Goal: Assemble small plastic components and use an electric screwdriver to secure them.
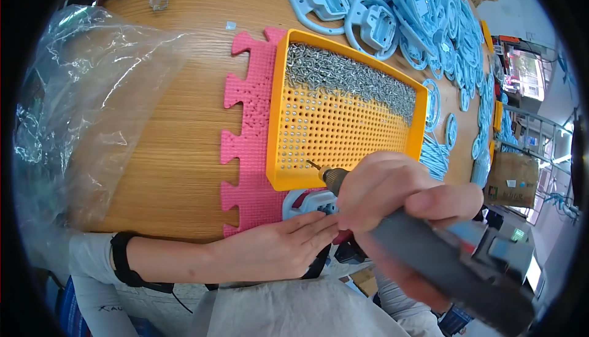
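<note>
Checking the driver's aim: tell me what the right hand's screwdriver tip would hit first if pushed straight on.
The right hand aims the electric screwdriver up-left; its bit would probably first meet the screws standing in the orange perforated tray near its front corner, though depth is unclear.

Workshop bench by a bright far-right window

A wood-grain table [184, 122] fills the view. Crumpled clear plastic sheeting [73, 104] lies along its left side. Far right, daylight comes through a window [526, 73], with metal shelving [540, 134] and 1 cardboard box [512, 180] nearby.
</note>
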`<state>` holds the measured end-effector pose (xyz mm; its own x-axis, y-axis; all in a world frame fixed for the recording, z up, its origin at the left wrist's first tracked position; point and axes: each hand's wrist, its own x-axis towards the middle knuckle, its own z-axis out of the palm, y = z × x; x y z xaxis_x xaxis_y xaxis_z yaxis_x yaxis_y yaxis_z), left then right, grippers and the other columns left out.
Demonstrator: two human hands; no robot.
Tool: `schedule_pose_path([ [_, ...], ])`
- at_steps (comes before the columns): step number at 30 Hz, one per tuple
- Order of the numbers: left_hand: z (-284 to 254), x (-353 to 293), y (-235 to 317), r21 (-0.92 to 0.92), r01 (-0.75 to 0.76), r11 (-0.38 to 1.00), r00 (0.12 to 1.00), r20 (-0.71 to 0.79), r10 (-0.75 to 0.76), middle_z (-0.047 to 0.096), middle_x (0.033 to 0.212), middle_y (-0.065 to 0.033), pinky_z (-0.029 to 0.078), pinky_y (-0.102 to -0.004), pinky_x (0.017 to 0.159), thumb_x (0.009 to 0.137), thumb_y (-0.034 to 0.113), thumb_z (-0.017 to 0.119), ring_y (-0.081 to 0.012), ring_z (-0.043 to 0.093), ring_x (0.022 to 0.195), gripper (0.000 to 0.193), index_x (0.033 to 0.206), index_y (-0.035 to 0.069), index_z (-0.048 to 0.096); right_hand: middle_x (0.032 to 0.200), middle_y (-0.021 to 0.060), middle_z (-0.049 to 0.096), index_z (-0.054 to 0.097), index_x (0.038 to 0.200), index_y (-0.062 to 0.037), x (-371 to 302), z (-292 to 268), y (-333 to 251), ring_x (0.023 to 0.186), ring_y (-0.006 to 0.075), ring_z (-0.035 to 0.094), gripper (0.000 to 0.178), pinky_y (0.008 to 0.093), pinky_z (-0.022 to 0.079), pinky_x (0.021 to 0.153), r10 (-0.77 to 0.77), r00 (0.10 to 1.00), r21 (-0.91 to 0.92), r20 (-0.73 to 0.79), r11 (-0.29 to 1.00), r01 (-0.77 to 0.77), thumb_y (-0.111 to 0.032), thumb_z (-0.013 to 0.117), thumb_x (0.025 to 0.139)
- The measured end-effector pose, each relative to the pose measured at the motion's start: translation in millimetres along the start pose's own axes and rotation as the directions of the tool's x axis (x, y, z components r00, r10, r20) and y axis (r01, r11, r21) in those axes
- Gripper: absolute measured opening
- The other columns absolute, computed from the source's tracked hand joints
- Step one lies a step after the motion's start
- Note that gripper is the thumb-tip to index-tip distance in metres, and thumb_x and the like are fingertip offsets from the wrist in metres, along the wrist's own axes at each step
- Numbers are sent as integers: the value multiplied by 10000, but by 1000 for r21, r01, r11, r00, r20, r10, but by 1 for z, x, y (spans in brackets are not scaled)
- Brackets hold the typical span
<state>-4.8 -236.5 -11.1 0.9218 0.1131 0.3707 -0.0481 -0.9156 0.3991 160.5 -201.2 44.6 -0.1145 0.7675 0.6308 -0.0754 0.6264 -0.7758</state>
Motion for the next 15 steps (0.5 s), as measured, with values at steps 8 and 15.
schedule_pose_path([
  [8, 2, 0, -3, -33, -28, 999, 1000, -4, 28, 554, 1260, -180, 367, -333, 1046, 801, 145, 488, -240, 506, 1213, 454, 1182, -90, 564, 599, 58, 556, 387, 1067, -22, 7, -9, -30, 415, 163, 519, 606, 238, 412, 379, -81, 997, 74, 9, 994, 80, -552, 581, 845],
  [15, -1, 2, -3, -30, -54, 998, 998, 39, 55, 565, 1248, -167, 364, -334, 1045, 806, 151, 489, -235, 509, 1207, 448, 1181, -80, 570, 643, 207, 572, 343, 949, -11, -9, -1, -41, 472, 287, 562, 233, 371, 472, 419, 65, 996, 148, 63, 986, -74, -120, 540, 890],
])
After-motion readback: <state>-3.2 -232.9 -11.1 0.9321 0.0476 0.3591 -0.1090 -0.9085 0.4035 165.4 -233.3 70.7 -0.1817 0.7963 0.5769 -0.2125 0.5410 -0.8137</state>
